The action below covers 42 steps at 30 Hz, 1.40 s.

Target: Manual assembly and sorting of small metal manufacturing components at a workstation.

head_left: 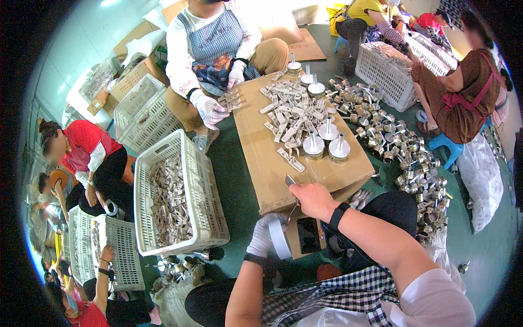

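Observation:
My left hand (263, 237), in a pale glove, is closed around a roll of whitish tape (280, 240) just below the cardboard box's near edge. Slightly above it, my bare right hand (315, 201) pinches a small flat grey piece (290, 180); its exact kind is too small to tell. A thin strip shows between the two hands. On the cardboard box (253, 158) lies a heap of flat metal clips (289, 106). Beside them stand several round metal pieces with upright stems (314, 144). One pair of clips (290, 159) lies apart, nearest my right hand.
A white crate (218, 218) of clips stands left of the box. Many stemmed metal parts (403, 163) cover the floor at right. Across the box, a person's gloved hand (210, 111) holds several clips. A dark rectangular object (309, 235) lies beside the tape. Other people sit around.

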Motion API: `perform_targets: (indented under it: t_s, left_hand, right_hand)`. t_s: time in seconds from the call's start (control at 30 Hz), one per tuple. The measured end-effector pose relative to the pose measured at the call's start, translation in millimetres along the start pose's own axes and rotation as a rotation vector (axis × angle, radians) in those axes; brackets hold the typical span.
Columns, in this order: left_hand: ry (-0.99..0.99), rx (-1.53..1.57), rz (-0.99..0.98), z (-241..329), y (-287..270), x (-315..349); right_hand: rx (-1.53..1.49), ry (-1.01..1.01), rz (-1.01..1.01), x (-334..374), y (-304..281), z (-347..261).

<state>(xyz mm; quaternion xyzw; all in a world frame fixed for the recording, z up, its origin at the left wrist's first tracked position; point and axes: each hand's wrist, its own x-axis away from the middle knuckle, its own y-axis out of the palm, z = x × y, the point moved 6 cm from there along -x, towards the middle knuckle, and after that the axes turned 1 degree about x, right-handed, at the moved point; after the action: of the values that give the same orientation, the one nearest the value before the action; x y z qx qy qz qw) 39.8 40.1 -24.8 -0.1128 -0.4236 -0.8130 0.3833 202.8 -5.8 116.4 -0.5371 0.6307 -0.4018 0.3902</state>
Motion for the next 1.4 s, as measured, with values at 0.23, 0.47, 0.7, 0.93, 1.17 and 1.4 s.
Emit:
perform_targets:
  t_s: [0.23,0.47,0.7,0.93,1.17,1.4]
  left_hand:
    - [-0.073,0.118,-0.108,-5,-8,-6]
    - [-0.007,0.017,-0.183,-8,-16,-9]
    - [-0.016,0.014,0.017,-4,-1,-3]
    - [-0.087,0.108,0.002,-3,0,-1]
    - [-0.064,0.087,-0.001,-5,0,-2]
    - [-0.088,0.186,-0.094,-5,-5,-4]
  right_hand:
    - [-0.028,-0.018,-0.002,0,-1,-1]
    - [-0.026,-0.027,0.022,0,-1,-3]
    - [-0.021,-0.017,0.010,0,1,2]
    - [-0.007,-0.018,0.006,0,-1,-1]
    - [-0.011,-0.030,0.025,1,-1,1]
    - [-0.005,-0.028,0.018,0,2,0]
